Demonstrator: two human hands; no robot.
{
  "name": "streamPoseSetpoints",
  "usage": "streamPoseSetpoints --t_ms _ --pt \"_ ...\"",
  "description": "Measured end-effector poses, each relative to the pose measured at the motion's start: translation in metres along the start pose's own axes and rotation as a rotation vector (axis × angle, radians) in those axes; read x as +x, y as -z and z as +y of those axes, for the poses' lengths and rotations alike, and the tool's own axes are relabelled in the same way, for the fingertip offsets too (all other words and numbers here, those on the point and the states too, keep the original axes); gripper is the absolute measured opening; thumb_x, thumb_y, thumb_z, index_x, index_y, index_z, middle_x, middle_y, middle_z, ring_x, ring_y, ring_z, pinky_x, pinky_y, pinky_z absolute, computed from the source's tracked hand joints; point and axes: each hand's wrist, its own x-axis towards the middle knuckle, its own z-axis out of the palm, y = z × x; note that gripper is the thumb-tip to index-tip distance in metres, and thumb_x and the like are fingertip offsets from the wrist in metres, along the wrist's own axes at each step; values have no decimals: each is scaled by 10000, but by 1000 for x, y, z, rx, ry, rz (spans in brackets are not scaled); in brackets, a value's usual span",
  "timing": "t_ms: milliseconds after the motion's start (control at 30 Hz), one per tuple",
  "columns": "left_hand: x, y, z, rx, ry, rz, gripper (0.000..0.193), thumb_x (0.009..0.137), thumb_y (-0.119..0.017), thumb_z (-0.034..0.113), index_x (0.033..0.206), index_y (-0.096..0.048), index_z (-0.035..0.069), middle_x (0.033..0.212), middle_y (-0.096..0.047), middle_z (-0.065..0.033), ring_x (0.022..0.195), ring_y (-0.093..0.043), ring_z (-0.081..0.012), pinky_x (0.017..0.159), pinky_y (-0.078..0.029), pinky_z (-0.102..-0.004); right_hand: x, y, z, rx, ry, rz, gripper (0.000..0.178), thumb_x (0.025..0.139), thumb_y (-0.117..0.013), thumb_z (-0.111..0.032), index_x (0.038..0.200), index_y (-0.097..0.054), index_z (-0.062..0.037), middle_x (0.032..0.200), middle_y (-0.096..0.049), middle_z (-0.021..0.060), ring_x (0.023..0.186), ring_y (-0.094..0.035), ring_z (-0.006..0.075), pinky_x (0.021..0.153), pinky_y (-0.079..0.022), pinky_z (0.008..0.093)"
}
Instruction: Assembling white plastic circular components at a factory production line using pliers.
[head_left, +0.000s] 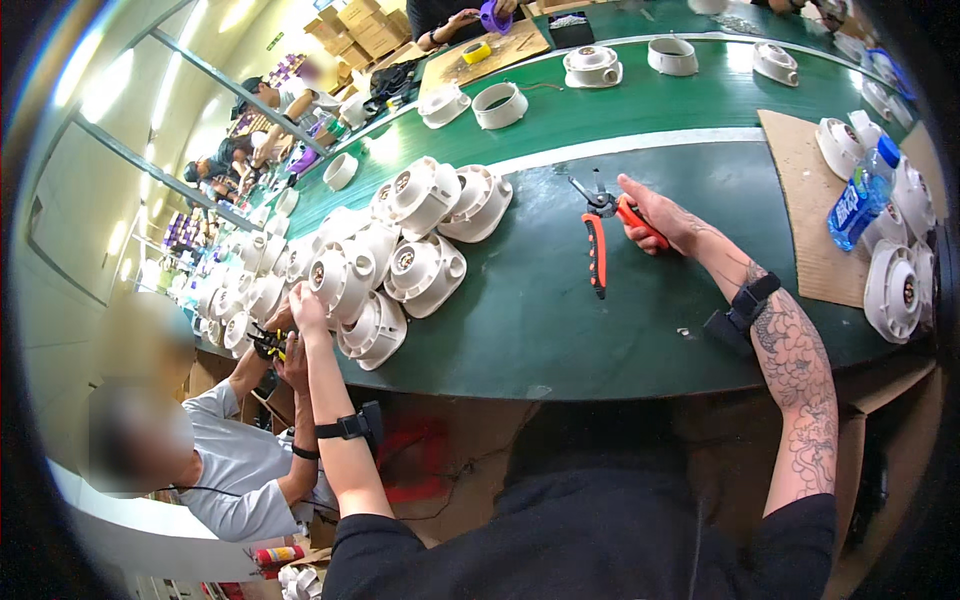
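My right hand (pixel 660 220) is closed around one handle of wire-stripping pliers (pixel 597 255) with orange-red grips. Their jaws and handles are spread apart, above the dark green table. My left hand (pixel 310 308) reaches to the pile on the left, its fingers closed at the lower edge of a round white plastic housing (pixel 343 280); the fingertips are partly hidden. More such housings lie stacked against it, among them one on top (pixel 420 195) and one at the table edge (pixel 373 332).
Beside my left arm, a co-worker (pixel 240 440) holds a black tool with yellow handles (pixel 268 343). Beyond the table, a green conveyor (pixel 400 170) carries white housings and rings. At right, cardboard (pixel 815 220) bears a blue-capped bottle (pixel 862 195) and more housings. Another person works across the belt.
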Motion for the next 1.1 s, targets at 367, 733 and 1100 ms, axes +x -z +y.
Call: streamPoseSetpoints --t_ms 367,733,1100 --pt "-50 -3 22 327 -385 95 457 934 -613 287 1236 -557 -52 1182 -597 -164 1074 -569 -254 946 -449 -367 14 2 8 102 -63 -43 588 933 -378 -742 813 -438 -170 581 -408 -39 444 -380 71 433 -346 250" --pt "-249 -157 91 106 -280 -919 388 895 -701 153 1228 -524 65 1110 -580 -75 1107 -562 -156 924 -505 -326 6 1 -4 34 38 -45 539 979 -331 -683 883 -434 -163 626 -394 -37 471 -325 72 454 -271 223" --pt "-225 -282 29 -238 259 -1458 389 903 -712 237 1187 -530 43 878 -632 -61 710 -630 -115 611 -511 -256 -27 -36 -42 -560 180 335 312 826 -786 -204 992 -555 -74 761 -492 -26 545 -434 50 445 -340 222"
